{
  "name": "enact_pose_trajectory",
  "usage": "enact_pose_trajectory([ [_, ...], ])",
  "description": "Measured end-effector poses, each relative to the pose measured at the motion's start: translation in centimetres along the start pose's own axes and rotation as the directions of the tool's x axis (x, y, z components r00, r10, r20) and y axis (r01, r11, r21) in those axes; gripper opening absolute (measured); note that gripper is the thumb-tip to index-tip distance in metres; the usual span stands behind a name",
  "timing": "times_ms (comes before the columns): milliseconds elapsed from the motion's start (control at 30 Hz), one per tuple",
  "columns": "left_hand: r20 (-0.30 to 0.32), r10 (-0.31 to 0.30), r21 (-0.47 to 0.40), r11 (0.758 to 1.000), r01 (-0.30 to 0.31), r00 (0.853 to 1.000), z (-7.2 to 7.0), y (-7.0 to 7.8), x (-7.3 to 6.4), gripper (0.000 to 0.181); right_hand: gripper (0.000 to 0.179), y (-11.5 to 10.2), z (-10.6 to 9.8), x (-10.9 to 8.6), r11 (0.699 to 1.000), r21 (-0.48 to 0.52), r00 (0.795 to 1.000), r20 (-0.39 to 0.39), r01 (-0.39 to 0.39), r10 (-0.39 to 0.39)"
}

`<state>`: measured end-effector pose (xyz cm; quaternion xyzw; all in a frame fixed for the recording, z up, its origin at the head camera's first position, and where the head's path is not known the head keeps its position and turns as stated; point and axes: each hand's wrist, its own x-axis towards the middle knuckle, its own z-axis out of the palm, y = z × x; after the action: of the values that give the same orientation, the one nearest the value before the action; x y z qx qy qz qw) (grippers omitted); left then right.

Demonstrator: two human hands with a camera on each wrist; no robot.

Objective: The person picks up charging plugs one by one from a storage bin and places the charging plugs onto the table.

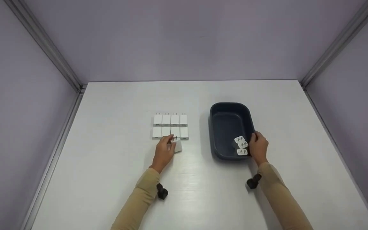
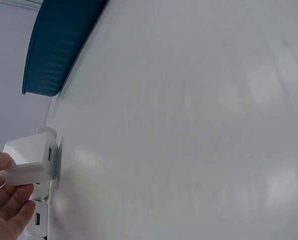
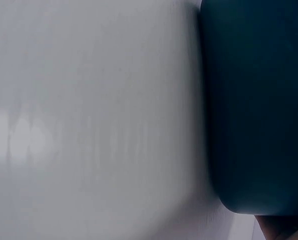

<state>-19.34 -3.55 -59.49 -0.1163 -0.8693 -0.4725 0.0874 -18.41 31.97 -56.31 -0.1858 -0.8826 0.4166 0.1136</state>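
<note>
The left hand [image 1: 164, 151] pinches a glossy white charger block [image 1: 178, 146] between thumb and fingers, its metal prongs pointing away and a slotted port at the near end, just in front of two neat rows of matching blocks [image 1: 166, 120] — smooth, squared, four to a row. The right hand [image 1: 258, 148] grips the side rim of a dark blue, round-cornered basin [image 1: 213, 134]. Inside, three white plugs [image 1: 242, 145] cluster in the near right corner, prongs up. The pale desk [image 1: 190, 191] has a slight sheen.
</note>
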Motion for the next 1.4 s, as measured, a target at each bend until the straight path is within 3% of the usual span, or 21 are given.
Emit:
enact_pose_trajectory([
  [533, -0.079, 0.011, 0.010, 1.000, -0.010, 0.997, -2.5, -1.9, -0.3, 0.030, 0.038, 0.1, -0.1, 0.2, 1.000, -0.013, 1.000, -0.004, 0.028, -0.028],
  [967, -0.066, -0.128, 0.025, 0.991, 0.130, 0.990, -4.1, -3.1, -0.4, 0.028, 0.037, 0.1, -0.2, 0.2, 1.000, -0.012, 0.999, -0.028, 0.024, -0.024],
  [1267, -0.136, -0.155, 0.058, 0.985, 0.164, 0.978, -4.0, -3.4, -0.4, 0.028, 0.038, 0.0, -0.4, 0.1, 1.000, -0.016, 1.000, -0.021, 0.019, -0.019],
  [1400, -0.151, -0.198, 0.070, 0.975, 0.211, 0.968, -3.9, -3.3, -0.5, 0.025, 0.038, -0.1, -0.4, 0.0, 1.000, -0.010, 1.000, -0.020, 0.019, -0.019],
])
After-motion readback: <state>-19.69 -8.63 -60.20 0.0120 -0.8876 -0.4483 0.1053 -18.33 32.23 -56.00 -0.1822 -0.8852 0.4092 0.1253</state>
